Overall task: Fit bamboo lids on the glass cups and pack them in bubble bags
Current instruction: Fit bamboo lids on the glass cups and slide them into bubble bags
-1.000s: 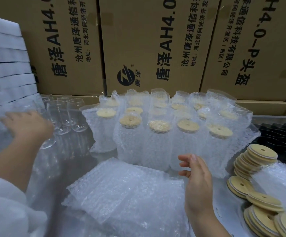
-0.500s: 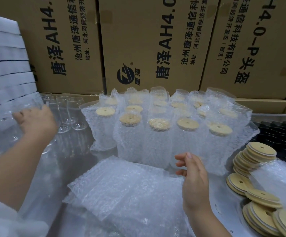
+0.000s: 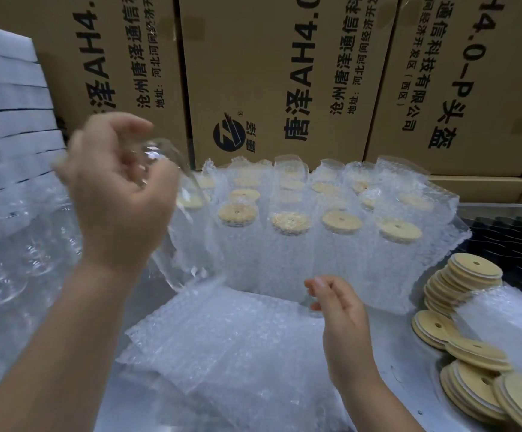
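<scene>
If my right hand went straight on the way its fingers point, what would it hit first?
Probably the front row of bagged cups, just beyond the right hand; depth is hard to judge.

Clear glossy glass cup [image 3: 181, 241], pale matt bamboo lids [image 3: 476, 354]

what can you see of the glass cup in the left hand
The glass cup is clear and plain, with no lid showing, and it looks blurred. The left hand grips its upper end with curled fingers. The cup is tilted, its lower end pointing down and to the right, in the air above the flat bubble bags. Nothing else seems to touch it.
</scene>
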